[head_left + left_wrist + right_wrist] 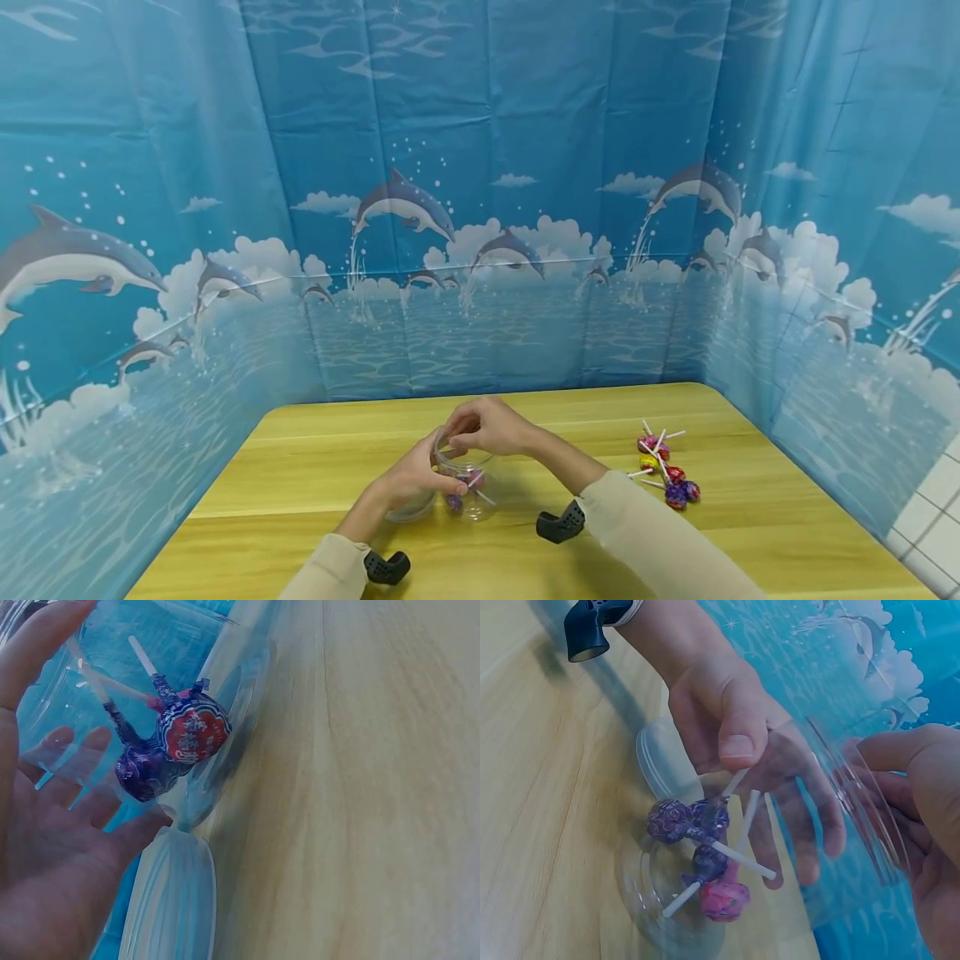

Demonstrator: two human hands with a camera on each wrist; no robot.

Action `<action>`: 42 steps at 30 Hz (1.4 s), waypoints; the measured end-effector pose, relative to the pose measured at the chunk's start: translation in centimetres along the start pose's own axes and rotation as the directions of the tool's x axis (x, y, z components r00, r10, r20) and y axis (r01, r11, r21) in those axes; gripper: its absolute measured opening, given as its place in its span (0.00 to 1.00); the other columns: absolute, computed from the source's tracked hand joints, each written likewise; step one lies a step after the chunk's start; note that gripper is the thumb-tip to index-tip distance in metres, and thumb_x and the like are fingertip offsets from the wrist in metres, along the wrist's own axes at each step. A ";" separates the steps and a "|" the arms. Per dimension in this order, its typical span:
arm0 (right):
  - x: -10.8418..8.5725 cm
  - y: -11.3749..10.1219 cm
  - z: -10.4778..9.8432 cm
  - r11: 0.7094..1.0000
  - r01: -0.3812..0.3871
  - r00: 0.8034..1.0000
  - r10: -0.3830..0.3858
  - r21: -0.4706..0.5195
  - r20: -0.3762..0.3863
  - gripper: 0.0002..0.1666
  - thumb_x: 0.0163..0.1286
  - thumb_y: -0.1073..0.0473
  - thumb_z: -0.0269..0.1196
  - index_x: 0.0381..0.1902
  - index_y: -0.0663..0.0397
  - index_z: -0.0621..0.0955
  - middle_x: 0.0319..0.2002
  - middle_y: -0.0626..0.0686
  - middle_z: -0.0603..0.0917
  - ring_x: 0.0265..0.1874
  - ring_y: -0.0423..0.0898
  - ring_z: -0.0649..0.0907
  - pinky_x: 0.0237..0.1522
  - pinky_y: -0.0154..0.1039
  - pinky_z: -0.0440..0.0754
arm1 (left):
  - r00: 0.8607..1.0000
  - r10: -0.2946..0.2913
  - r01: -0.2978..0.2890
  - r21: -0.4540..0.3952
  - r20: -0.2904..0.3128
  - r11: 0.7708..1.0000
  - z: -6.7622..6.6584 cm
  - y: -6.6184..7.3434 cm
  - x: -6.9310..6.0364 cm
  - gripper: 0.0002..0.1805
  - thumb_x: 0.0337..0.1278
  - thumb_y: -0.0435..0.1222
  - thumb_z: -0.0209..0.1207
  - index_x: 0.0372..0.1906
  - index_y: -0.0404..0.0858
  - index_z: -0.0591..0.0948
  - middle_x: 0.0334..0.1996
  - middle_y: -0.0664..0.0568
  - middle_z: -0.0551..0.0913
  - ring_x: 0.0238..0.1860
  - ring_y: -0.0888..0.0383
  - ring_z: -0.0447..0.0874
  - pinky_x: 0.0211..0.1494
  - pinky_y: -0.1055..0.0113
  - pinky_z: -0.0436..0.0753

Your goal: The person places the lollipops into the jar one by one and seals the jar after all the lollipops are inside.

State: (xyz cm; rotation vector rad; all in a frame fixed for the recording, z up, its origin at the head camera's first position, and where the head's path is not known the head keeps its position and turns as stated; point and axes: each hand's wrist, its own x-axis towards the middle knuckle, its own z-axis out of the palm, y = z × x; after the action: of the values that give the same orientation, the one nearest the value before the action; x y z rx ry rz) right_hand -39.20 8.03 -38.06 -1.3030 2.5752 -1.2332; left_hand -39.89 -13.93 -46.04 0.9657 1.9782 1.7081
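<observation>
- As its wall is see-through, the jar (477, 510) shows wrapped lollipops (667, 820), purple and pink, lying low inside; it seems to stand on the table (300, 483), a little to the 9 o'clock side of its middle.
- At the jar's 9 o'clock the left hand (412, 477) grasps it, thumb on the near side, probably to steady it.
- From 1 o'clock the right hand (495, 427) reaches over the mouth with bent fingers, presumably to get at the opening from above; whether they pinch anything, I cannot tell.
- Just beside the jar at 8 o'clock, partly hidden by the left hand, lies a round clear lid (411, 511), likely off the jar to leave the mouth free.
- Well apart at about 3 o'clock, loose lollipops (675, 475) lie heaped with sticks pointing various ways, seemingly within the right hand's easy reach.
- Beyond the table, at 12 o'clock, hangs a dolphin-print curtain (450, 350).
</observation>
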 end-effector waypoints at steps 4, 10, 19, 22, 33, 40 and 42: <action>-0.5 -0.1 -0.6 1.000 0.017 1.000 -0.017 0.021 -0.015 0.08 0.73 0.65 0.67 0.48 0.61 0.88 0.43 0.51 0.89 0.41 0.45 0.88 0.46 0.36 0.85 | 1.000 -0.007 0.007 0.001 0.001 1.000 0.0 0.1 0.1 0.50 0.63 0.34 0.70 0.83 0.46 0.54 0.80 0.45 0.55 0.77 0.36 0.57 0.68 0.47 0.74; -1.2 0.0 -1.7 1.000 0.012 1.000 -0.012 0.011 -0.025 0.12 0.74 0.61 0.67 0.52 0.59 0.87 0.43 0.47 0.89 0.41 0.41 0.88 0.47 0.39 0.85 | 1.000 0.011 -0.011 0.031 0.002 0.999 -0.1 0.1 0.1 0.47 0.62 0.33 0.70 0.81 0.42 0.57 0.76 0.41 0.60 0.76 0.32 0.57 0.69 0.48 0.73; -2.8 0.5 -3.4 0.999 -0.037 0.997 0.038 0.014 -0.065 0.13 0.75 0.61 0.67 0.54 0.59 0.86 0.41 0.48 0.89 0.42 0.45 0.88 0.48 0.43 0.86 | 1.000 0.013 -0.013 0.043 0.007 0.999 -0.1 0.2 0.2 0.48 0.62 0.33 0.70 0.82 0.41 0.56 0.74 0.40 0.64 0.75 0.31 0.57 0.69 0.49 0.74; -3.4 0.8 -4.0 0.999 -0.047 0.996 0.048 0.018 -0.074 0.13 0.75 0.60 0.67 0.54 0.59 0.85 0.42 0.49 0.89 0.42 0.46 0.87 0.49 0.44 0.86 | 1.000 0.017 -0.017 0.045 -0.002 0.999 -0.1 0.3 0.2 0.49 0.60 0.33 0.71 0.81 0.39 0.56 0.73 0.40 0.65 0.75 0.30 0.58 0.68 0.49 0.74; -6.8 1.4 -7.0 0.994 -0.105 0.987 0.104 -0.004 -0.121 0.11 0.75 0.60 0.67 0.52 0.55 0.86 0.41 0.47 0.89 0.42 0.46 0.87 0.46 0.43 0.86 | 0.999 0.021 -0.019 0.054 -0.027 0.998 -0.2 0.6 0.3 0.49 0.57 0.30 0.73 0.80 0.40 0.59 0.72 0.41 0.67 0.74 0.33 0.61 0.70 0.49 0.72; -9.6 2.1 -9.6 0.988 -0.148 0.976 0.139 -0.044 -0.168 0.11 0.75 0.59 0.67 0.51 0.55 0.86 0.42 0.50 0.89 0.42 0.47 0.87 0.43 0.43 0.85 | 0.999 0.031 -0.030 0.075 -0.020 0.997 -0.3 0.4 0.3 0.49 0.56 0.30 0.74 0.79 0.39 0.60 0.72 0.40 0.67 0.75 0.32 0.60 0.71 0.49 0.71; -10.5 2.4 -10.3 0.985 -0.164 0.971 0.153 -0.046 -0.184 0.12 0.74 0.59 0.67 0.52 0.56 0.86 0.43 0.51 0.89 0.42 0.48 0.87 0.43 0.43 0.85 | 1.000 0.027 -0.026 0.072 -0.015 0.997 -0.2 0.3 0.2 0.49 0.56 0.30 0.74 0.79 0.39 0.59 0.72 0.40 0.66 0.75 0.32 0.60 0.70 0.50 0.72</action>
State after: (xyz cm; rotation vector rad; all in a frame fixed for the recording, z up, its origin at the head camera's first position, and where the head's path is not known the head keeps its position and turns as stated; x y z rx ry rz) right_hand -37.39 22.66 -35.88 -1.0119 2.7964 -1.3095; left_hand -40.10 -13.91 -45.70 1.0101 2.0582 1.6738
